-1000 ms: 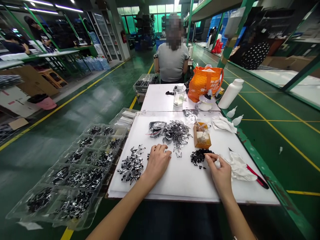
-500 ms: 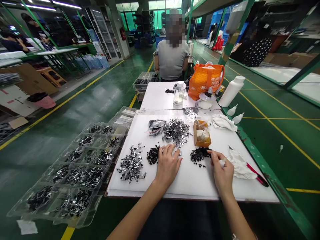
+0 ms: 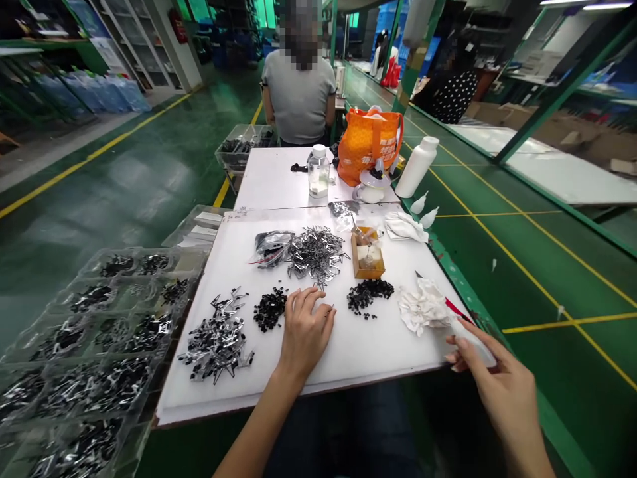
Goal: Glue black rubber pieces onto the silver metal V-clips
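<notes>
My left hand (image 3: pixel 304 332) rests over the white tabletop with fingers curled, beside a pile of small black caps (image 3: pixel 269 311). A thin bent metal clip (image 3: pixel 332 307) pokes out at its fingertips. At the table's right front edge, my right hand (image 3: pixel 497 372) is closed around a small white squeeze bottle (image 3: pixel 476 344). The bottle lies near a crumpled white cloth (image 3: pixel 423 307). Another pile of black caps (image 3: pixel 368 295) sits between the hands. Farther back is a heap of bent metal clips (image 3: pixel 318 255); at the left lie clips with black ends (image 3: pixel 219 342).
A yellow box (image 3: pixel 368 265) stands behind the right cap pile. A red-handled knife (image 3: pixel 455 309) lies partly under the cloth. Compartment trays (image 3: pixel 104 332) of clips stand left of the table. A jar (image 3: pixel 318 176), an orange bag (image 3: pixel 371 146) and a seated person (image 3: pixel 298 93) are ahead.
My right hand has moved from the right cap pile rightward and nearer to me, with the white bottle in it. My left hand stays near its cap pile. The view has turned right.
</notes>
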The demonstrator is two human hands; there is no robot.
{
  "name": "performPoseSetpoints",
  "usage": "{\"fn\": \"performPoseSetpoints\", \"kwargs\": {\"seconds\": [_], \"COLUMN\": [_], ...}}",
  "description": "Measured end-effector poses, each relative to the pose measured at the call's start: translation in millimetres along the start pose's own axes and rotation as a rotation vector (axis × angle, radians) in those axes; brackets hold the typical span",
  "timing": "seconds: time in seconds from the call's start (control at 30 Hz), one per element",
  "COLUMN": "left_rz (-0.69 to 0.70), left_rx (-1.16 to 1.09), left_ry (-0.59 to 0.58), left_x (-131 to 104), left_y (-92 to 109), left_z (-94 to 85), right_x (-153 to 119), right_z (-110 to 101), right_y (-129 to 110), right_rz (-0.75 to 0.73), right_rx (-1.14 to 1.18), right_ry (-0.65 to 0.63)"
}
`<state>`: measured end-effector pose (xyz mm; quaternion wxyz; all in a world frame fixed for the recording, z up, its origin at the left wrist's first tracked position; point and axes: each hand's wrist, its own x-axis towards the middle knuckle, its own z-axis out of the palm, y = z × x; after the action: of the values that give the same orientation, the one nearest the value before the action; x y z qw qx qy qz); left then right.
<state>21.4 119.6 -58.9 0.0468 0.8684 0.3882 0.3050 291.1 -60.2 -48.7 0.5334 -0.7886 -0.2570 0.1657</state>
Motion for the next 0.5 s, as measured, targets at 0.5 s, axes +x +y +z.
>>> {"fn": "performPoseSetpoints", "kwargs": {"seconds": [0.5], "left_rz": [0.136], "left_rx": [-0.072], "left_ry": [-0.185], "left_x": [-8], "left_y": [55], "left_z": [14.7], "right_x": [34], "right_z": [29], "right_y": [-4], "right_rz": [-0.274], "right_rx": [-0.049], "right_ry": [0.168]}}
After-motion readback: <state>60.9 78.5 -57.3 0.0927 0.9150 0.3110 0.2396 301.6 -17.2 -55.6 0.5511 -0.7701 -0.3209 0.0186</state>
